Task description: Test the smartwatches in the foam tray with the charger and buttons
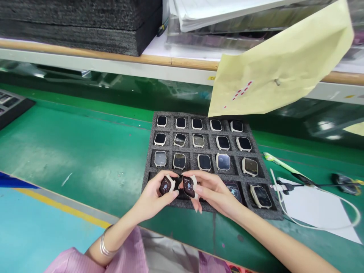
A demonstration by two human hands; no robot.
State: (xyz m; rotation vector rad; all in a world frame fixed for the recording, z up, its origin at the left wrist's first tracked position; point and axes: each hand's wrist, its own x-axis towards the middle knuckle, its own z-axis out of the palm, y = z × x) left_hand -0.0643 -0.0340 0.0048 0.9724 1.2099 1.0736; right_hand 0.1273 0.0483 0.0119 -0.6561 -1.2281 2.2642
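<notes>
Pinching a lit watch (167,185) by its sides, the left hand (155,197) hung over the foam tray (149,163) near its front left corner, and the right hand (214,189) pinched a second lit watch (190,186) just beside the first. The tray lay on the green counter (85,140). A light grip, low over the soft foam, seemed best for keeping both watches clean and safe.

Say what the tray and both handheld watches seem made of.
The tray looks like foam, matte with a speckled, grainy surface. The left watch and right watch have glossy dark fronts showing graphics, probably glass; their smooth pale cases may be plastic or coated metal.
</notes>
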